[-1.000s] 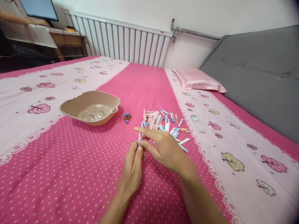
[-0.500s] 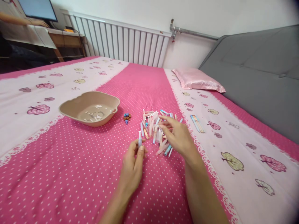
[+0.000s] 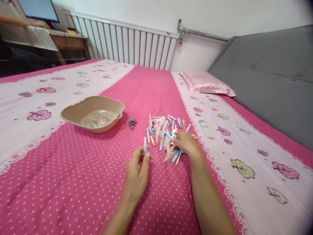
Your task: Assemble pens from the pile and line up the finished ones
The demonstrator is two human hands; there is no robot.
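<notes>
My left hand (image 3: 138,166) is closed on a pale lavender pen barrel (image 3: 145,149), held upright with a white piece standing out of its top. To the right, my right hand (image 3: 185,142) is at the right side of a pile of pen parts (image 3: 163,132). Its fingers reach in among the pieces and seem apart, with their tips partly lost against the pile. Pink, light blue, lavender and orange barrels and caps lie mixed there with thin white sticks.
On the left a beige basin (image 3: 94,112) holds small white bits. A little cluster of brown and blue pieces (image 3: 132,123) lies between basin and pile. Several pens (image 3: 206,129) lie side by side on the right. A pink pillow (image 3: 207,83) rests farther back. Another person's arm (image 3: 22,22) is at a desk.
My right hand has moved slightly down and right over the pile, and its fingers have drawn in. Some pieces there have shifted. My left hand keeps its hold on the lavender barrel.
</notes>
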